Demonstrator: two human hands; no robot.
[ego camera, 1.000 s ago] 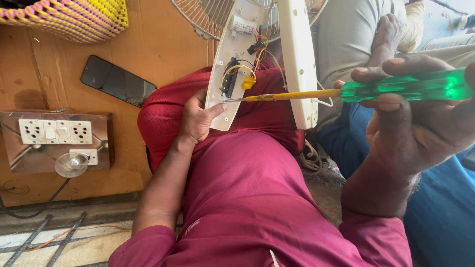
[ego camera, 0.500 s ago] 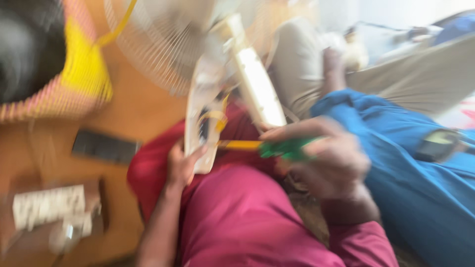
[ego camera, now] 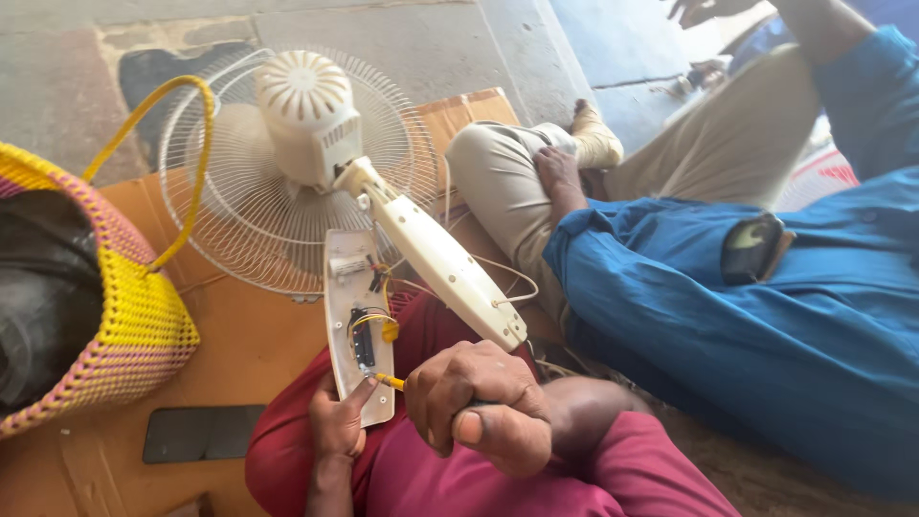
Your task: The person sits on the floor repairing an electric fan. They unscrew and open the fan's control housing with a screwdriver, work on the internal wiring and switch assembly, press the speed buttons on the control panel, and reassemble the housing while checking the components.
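Observation:
A white table fan (ego camera: 297,163) lies on brown cardboard, its neck reaching toward me. Its opened control panel (ego camera: 357,321) rests on my red-clad knee, with a small black part and coloured wires showing inside. My left hand (ego camera: 337,426) holds the panel's lower edge. My right hand (ego camera: 479,402) is closed around a screwdriver (ego camera: 391,382); only its yellow shaft shows, with the tip at the panel's lower right. The handle is hidden in my fist.
A yellow and pink woven basket (ego camera: 91,316) stands at the left. A dark phone (ego camera: 201,433) lies on the cardboard near my knee. A person in a blue shirt and beige trousers (ego camera: 766,287) sits close on the right, legs beside the fan.
The view swung up from my lap to the fan and the floor. My right hand drew the screwdriver in toward me; the green handle is now hidden in my fist. The socket board left the view.

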